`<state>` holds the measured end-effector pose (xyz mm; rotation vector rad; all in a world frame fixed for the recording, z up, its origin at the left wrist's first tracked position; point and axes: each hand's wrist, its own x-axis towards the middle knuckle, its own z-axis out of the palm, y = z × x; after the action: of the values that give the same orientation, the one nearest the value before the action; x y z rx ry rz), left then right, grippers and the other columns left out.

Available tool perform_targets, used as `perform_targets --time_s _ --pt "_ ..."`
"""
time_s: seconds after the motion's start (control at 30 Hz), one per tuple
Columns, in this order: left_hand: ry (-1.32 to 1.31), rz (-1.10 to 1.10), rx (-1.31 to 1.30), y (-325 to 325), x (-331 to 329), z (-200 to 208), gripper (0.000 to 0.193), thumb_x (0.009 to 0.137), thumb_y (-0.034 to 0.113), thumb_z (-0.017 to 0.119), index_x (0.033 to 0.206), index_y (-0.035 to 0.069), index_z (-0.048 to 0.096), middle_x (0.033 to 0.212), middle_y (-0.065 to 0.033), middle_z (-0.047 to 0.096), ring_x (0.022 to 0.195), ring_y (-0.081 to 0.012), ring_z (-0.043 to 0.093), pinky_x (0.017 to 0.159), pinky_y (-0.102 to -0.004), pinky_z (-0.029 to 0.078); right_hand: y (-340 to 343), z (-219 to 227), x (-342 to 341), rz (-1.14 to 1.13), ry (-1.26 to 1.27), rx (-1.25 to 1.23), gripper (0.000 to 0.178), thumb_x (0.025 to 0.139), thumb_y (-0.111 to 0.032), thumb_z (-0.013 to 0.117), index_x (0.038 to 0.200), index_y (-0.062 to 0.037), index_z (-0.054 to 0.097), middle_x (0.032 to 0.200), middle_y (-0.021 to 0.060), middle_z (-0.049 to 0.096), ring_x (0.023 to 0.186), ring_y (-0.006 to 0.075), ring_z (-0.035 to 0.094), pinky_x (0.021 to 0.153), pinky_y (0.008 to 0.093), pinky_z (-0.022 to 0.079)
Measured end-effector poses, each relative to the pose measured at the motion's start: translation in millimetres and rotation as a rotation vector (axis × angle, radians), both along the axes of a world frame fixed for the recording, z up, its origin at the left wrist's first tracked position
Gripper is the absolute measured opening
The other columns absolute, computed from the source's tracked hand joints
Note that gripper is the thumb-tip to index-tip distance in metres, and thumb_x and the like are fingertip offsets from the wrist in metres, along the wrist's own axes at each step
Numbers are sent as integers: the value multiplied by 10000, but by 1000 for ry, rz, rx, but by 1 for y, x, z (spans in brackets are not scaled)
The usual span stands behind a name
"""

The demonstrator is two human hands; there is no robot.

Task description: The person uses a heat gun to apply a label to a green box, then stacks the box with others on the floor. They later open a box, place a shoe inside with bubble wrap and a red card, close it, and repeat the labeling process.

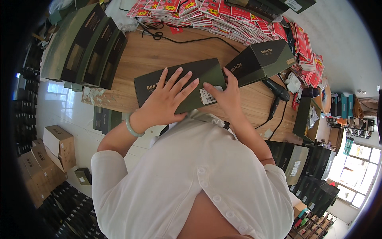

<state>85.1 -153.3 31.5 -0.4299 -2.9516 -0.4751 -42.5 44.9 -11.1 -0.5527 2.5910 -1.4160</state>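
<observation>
Dark-green box (191, 97), seemingly closed and labelled, lay beneath the wide-spread left hand (166, 98), right hand (228, 95) gripping its end, remaining work unclear.

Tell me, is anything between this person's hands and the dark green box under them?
Nothing visible: the left hand lies spread on the dark green box; the right hand touches its right end. Another box stands just beyond, not between.

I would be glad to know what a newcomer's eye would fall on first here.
Probably the heap of red packets along the far side of the table. Next comes the dark green box near the middle, with the left hand spread on it and the right hand at its right end. A black hair dryer lies farther right.
</observation>
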Motion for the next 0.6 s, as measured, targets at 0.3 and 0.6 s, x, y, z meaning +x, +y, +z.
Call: perform_targets --time_s 0.3,0.6 --pt "-14 13 19 1 1 4 977 719 398 732 1517 101 252 1528 -151 314 1437 -371 226 1157 -593 119 21 9 -1 35 -230 -177 445 911 -175 657 1284 40 543 1125 175 595 987 244 614 830 320 498" --pt "-6 13 31 0 0 3 946 717 387 730 1510 130 284 1526 -151 317 1431 -380 235 1157 -592 123 2 -3 9 -12 90 34 519 864 -287 713 1249 12 534 1123 193 582 970 303 593 855 367 479"
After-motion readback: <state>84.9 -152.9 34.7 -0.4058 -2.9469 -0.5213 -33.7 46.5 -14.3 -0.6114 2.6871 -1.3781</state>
